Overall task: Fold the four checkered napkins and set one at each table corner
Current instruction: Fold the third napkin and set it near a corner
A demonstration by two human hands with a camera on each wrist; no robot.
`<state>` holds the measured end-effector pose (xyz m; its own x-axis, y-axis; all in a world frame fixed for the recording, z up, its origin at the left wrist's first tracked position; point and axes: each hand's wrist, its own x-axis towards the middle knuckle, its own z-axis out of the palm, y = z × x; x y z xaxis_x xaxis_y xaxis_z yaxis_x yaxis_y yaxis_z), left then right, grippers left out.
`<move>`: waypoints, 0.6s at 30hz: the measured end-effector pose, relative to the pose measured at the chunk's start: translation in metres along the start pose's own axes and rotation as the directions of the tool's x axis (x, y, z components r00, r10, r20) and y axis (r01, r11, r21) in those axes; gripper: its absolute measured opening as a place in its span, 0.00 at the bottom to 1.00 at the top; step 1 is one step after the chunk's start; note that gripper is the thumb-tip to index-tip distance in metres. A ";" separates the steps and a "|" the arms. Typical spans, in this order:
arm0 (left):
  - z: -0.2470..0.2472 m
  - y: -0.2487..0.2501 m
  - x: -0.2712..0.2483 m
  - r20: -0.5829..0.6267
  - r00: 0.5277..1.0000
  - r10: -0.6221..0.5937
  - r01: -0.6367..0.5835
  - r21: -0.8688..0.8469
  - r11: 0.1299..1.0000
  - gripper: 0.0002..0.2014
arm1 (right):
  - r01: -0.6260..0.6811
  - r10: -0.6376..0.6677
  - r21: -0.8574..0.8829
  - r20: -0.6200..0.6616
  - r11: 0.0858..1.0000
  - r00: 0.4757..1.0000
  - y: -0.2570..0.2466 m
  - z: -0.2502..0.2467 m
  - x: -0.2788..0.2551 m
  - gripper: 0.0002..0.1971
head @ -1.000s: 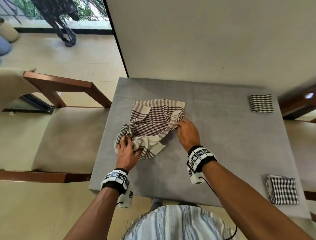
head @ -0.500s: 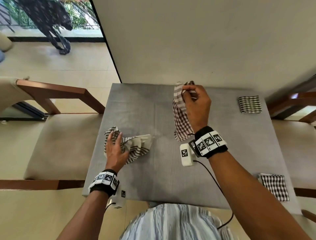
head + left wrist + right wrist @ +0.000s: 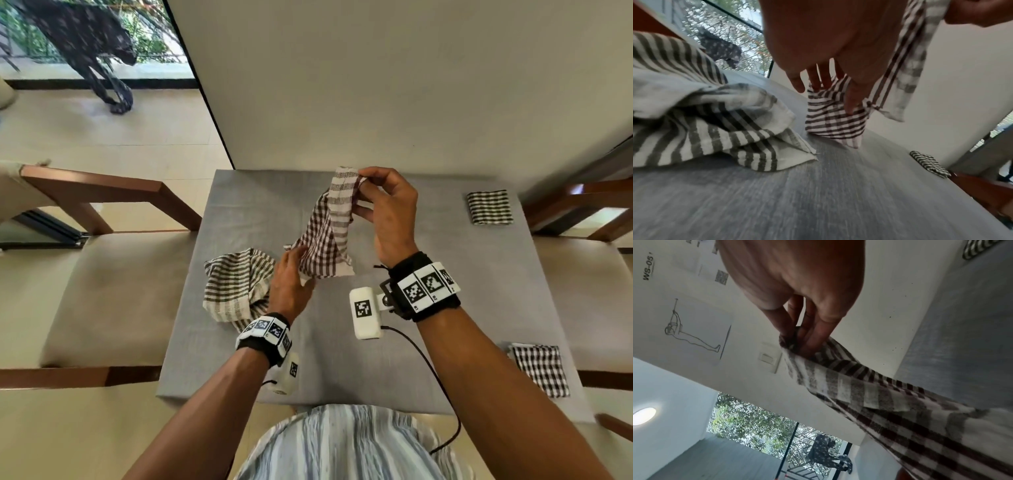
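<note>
Grey table (image 3: 342, 359): right hand (image 3: 387, 212) pinches the brown checkered napkin (image 3: 329, 236) aloft by its top corner; left hand (image 3: 289, 281), fingers straight, touches its lower edge. Crumpled napkin (image 3: 236, 287) lies left; two folded napkins (image 3: 490, 207) (image 3: 541, 368) occupy the right corners.

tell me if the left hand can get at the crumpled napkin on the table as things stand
Probably yes. The crumpled napkin lies unfolded right beside the left hand, nothing between them, but that hand's fingers are touching the hanging napkin and would first have to let go.
</note>
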<state>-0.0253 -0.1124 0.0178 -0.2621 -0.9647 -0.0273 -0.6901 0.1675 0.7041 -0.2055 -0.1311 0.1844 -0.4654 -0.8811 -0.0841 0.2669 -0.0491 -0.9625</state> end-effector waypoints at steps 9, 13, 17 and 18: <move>-0.017 0.033 0.011 -0.089 0.995 -0.041 0.000 -0.409 0.912 0.08 | 0.031 -0.050 -0.154 -0.125 0.988 0.991 0.006 -0.027 0.020 0.07; -0.027 0.059 0.009 -0.023 0.997 -0.070 0.037 -0.666 0.745 0.08 | 0.061 -0.114 -0.569 -0.058 0.820 0.992 0.018 -0.038 0.018 0.11; -0.034 0.079 0.011 -0.006 0.996 -0.093 0.057 -0.748 0.661 0.04 | 0.156 -0.083 -0.659 0.141 0.735 0.986 0.026 -0.037 0.000 0.05; -0.036 0.083 0.012 -0.007 0.995 -0.099 0.060 -0.759 0.649 0.04 | 0.184 -0.058 -0.662 0.208 0.726 0.976 0.029 -0.035 -0.005 0.03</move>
<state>-0.0617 -0.1175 0.1014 -0.1877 -0.9779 -0.0925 0.0487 -0.1033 0.9935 -0.2250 -0.1122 0.1483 -0.2944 -0.9553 0.0276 -0.4507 0.1133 -0.8855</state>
